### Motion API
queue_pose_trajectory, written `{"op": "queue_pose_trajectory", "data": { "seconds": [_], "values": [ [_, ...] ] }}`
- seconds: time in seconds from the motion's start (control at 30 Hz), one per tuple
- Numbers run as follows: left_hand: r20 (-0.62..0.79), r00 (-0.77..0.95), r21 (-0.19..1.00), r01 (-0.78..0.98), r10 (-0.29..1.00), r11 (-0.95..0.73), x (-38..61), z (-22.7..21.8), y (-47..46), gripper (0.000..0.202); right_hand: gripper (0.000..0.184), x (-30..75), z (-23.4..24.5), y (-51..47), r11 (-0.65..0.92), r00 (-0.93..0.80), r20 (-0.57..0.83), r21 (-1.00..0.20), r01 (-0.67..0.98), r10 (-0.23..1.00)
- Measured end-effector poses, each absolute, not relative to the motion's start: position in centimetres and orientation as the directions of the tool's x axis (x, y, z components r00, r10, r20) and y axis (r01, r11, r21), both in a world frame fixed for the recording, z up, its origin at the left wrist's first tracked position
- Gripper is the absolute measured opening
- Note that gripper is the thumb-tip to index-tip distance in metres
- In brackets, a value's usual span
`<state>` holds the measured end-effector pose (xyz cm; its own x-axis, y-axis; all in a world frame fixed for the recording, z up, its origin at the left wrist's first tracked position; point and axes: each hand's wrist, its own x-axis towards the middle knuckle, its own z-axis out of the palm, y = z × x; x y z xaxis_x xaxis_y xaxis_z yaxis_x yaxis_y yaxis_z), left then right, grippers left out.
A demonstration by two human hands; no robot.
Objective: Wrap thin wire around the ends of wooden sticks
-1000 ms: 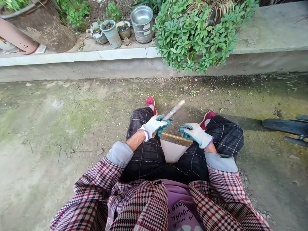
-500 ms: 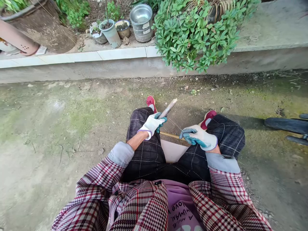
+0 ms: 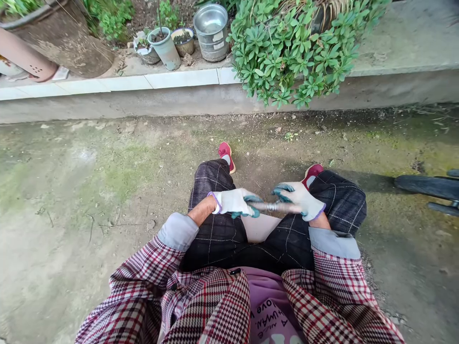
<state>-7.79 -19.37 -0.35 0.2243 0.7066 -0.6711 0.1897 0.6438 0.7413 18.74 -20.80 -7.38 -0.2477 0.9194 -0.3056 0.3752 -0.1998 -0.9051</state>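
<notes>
I sit with my knees apart, in dark checked trousers and a plaid jacket. Both hands wear white gloves with teal palms. My left hand (image 3: 234,202) is closed round one end of a short grey metal rod (image 3: 273,207) that lies level between my knees. My right hand (image 3: 300,199) rests against the rod's other end with fingers curled over it. Under the hands a pale seat edge (image 3: 258,226) shows between my thighs. My red shoes (image 3: 225,154) stand on the ground in front.
Bare, mossy concrete ground (image 3: 93,181) spreads out on all sides. A low kerb (image 3: 143,91) runs across the back, with pots (image 3: 165,47), a steel pot (image 3: 211,29) and a leafy green plant (image 3: 290,52) overhanging it. A dark wheel (image 3: 426,187) lies at the right edge.
The rod pointed up and forward in my left hand; it has swung down to lie level between the knees, and my right hand has come onto its far end.
</notes>
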Motion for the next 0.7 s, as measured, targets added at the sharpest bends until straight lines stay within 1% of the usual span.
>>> {"op": "queue_pose_trajectory", "data": {
  "seconds": [0.07, 0.13, 0.17, 0.27, 0.4, 0.5, 0.57, 0.63, 0.7],
  "values": [
    [-0.660, 0.345, 0.746, 0.197, 0.667, 0.636, -7.5, -0.4, -19.2, 0.032, 0.026, 18.2, -7.3, -20.8, -0.226, -0.262, -0.329, -0.906, 0.357, 0.907],
    [-0.615, 0.420, 0.770, 0.137, 0.668, 0.623, -7.3, -0.9, -18.9, 0.030, 0.030, 17.6, -7.2, -21.0, -0.301, -0.285, -0.399, -0.894, 0.331, 0.871],
    [-0.596, 0.415, 0.778, 0.087, 0.688, 0.622, -7.2, -1.3, -18.7, 0.029, 0.032, 17.4, -7.2, -21.1, -0.330, -0.304, -0.425, -0.889, 0.318, 0.852],
    [-0.599, 0.296, 0.775, -0.017, 0.744, 0.631, -7.0, -2.7, -18.3, 0.027, 0.032, 16.9, -6.9, -21.3, -0.340, -0.353, -0.430, -0.894, 0.291, 0.831],
    [-0.611, 0.201, 0.781, -0.010, 0.766, 0.625, -7.0, -4.3, -17.9, 0.026, 0.029, 16.7, -6.3, -21.3, -0.327, -0.391, -0.421, -0.901, 0.285, 0.818],
    [-0.592, 0.180, 0.806, 0.106, 0.786, 0.583, -6.8, -5.1, -17.9, 0.020, 0.031, 16.9, -6.1, -21.3, -0.330, -0.437, -0.418, -0.906, 0.267, 0.796],
    [-0.546, 0.190, 0.826, 0.285, 0.816, 0.487, -6.6, -5.6, -18.1, 0.015, 0.032, 17.1, -6.2, -21.4, -0.332, -0.448, -0.422, -0.904, 0.269, 0.788],
    [-0.468, 0.273, 0.815, 0.502, 0.840, 0.291, -6.3, -5.9, -18.6, 0.010, 0.032, 17.5, -6.5, -21.4, -0.306, -0.399, -0.404, -0.907, 0.289, 0.823],
    [-0.420, 0.400, 0.768, 0.635, 0.815, 0.084, -6.1, -6.0, -19.1, 0.013, 0.027, 17.8, -6.9, -21.3, -0.231, -0.314, -0.343, -0.911, 0.342, 0.885]
  ]
}}
